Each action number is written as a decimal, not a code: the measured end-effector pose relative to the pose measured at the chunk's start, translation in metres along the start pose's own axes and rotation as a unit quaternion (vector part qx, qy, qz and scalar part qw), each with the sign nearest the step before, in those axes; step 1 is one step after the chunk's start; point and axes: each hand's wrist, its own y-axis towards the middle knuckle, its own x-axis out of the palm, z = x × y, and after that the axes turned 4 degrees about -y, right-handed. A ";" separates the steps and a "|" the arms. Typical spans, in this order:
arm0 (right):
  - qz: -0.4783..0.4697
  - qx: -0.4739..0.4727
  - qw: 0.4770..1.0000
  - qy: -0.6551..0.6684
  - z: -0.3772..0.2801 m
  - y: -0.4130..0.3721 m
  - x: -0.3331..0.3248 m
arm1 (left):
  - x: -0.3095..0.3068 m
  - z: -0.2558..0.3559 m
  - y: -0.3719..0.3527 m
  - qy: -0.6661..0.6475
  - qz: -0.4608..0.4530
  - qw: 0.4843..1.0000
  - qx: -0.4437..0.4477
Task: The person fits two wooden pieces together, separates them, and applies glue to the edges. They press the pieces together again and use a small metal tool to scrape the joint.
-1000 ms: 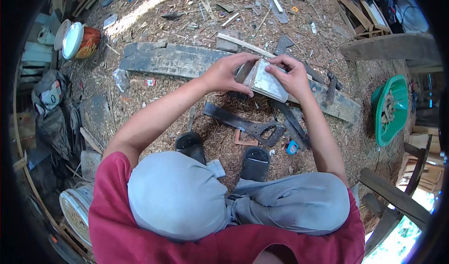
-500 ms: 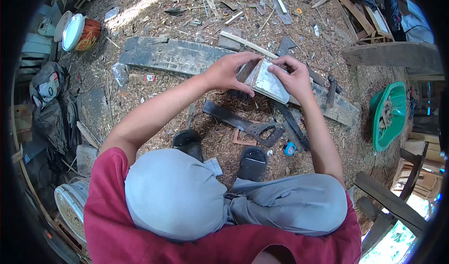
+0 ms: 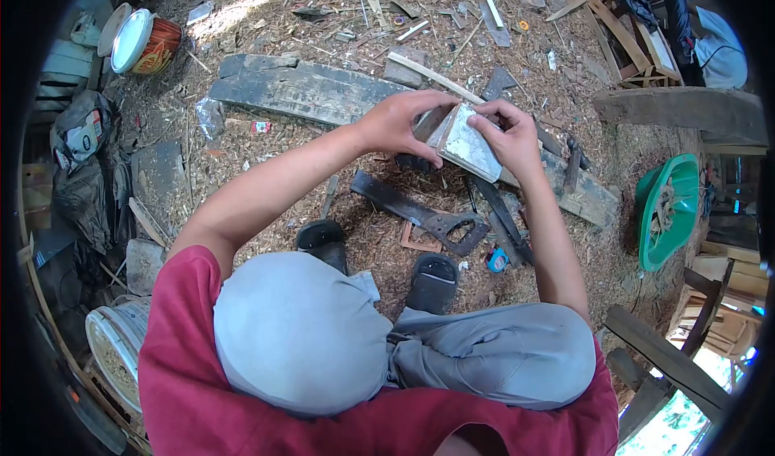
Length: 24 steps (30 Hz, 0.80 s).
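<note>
Between my hands is a small box-like wooden piece with a worn white face (image 3: pixel 475 151), held tilted above a weathered plank (image 3: pixel 315 93). My left hand (image 3: pixel 404 125) grips its left side, thumb at the near edge and fingers at the far edge. On the right, my right hand (image 3: pixel 517 140) is closed on its upper edge, thumb lying on the white face. Below the hands, a handsaw (image 3: pixel 436 220) rests on the ground. A hammer (image 3: pixel 573 164) lies on the plank to the right, and a blue tape measure (image 3: pixel 497 259) sits near my foot.
Wood shavings and scraps cover the ground. A green basin (image 3: pixel 676 214) holding wood bits stands at right. Timber beams (image 3: pixel 670 105) are beyond it. Buckets (image 3: pixel 137 43) stand at far left, with black bags (image 3: pixel 85 141) nearer. A narrow chisel-like tool (image 3: pixel 329 196) lies left of the saw.
The view has shifted slightly. Both hands keep their hold on the wooden piece, whose white face has turned a little.
</note>
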 end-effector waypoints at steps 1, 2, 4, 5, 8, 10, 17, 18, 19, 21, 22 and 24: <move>0.000 -0.004 1.000 0.005 0.000 0.000 0.000 | 0.000 -0.001 0.000 0.001 0.001 1.000 0.006; 0.001 -0.007 1.000 0.009 -0.001 0.000 0.001 | 0.001 -0.002 -0.001 0.001 0.001 1.000 0.013; 0.001 -0.008 1.000 0.019 -0.001 0.000 0.001 | 0.003 -0.001 -0.003 0.001 0.006 1.000 0.022; 0.001 -0.007 1.000 0.024 0.000 0.000 0.002 | 0.003 0.000 -0.003 0.001 0.009 1.000 0.027; 0.000 -0.009 1.000 0.021 -0.001 0.001 0.002 | 0.005 -0.002 -0.004 -0.012 0.011 0.999 0.045; 0.001 -0.012 1.000 0.016 0.000 0.001 0.002 | 0.007 -0.004 -0.005 -0.009 0.011 0.999 0.041; -0.010 -0.004 1.000 0.018 -0.005 0.002 0.000 | 0.005 0.001 -0.005 -0.004 0.017 1.000 0.021; -0.015 0.003 1.000 0.017 -0.006 0.002 -0.001 | 0.005 0.001 -0.005 -0.008 0.017 1.000 0.020; -0.016 0.003 1.000 0.021 -0.005 0.002 -0.001 | 0.005 0.001 -0.004 -0.011 0.017 1.000 0.019; -0.019 0.002 0.999 0.028 -0.004 0.003 -0.002 | 0.004 0.001 -0.004 -0.014 0.016 1.000 0.016; -0.020 -0.001 0.999 0.030 -0.002 0.003 -0.002 | 0.003 0.002 -0.005 -0.014 0.015 1.000 0.012; -0.022 -0.006 0.999 0.034 0.000 0.005 -0.002 | 0.003 0.001 -0.005 -0.009 0.017 1.000 0.015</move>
